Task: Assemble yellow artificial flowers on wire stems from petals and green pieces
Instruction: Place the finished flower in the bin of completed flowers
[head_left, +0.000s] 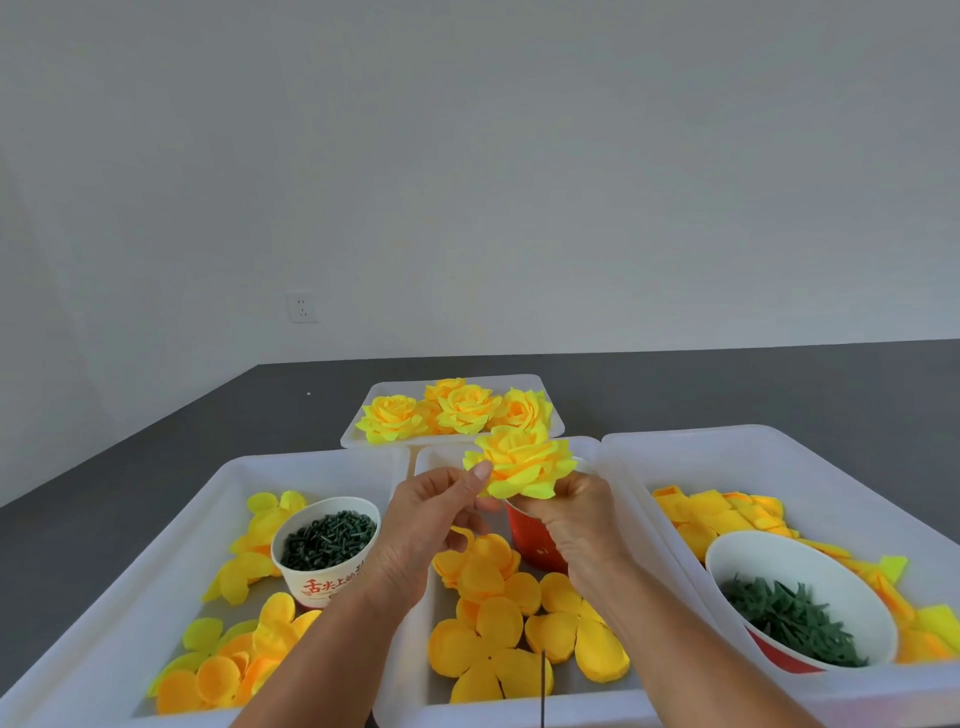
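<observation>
Red Chinese characters run across the white side of the paper cup (326, 551) in the lower left of the frame; "舌尖上" reads clearly, and the characters after it are hidden behind the left hand (423, 535). The red cup (535, 543) at lower centre carries a small pale mark low on its side, too faint to read
</observation>
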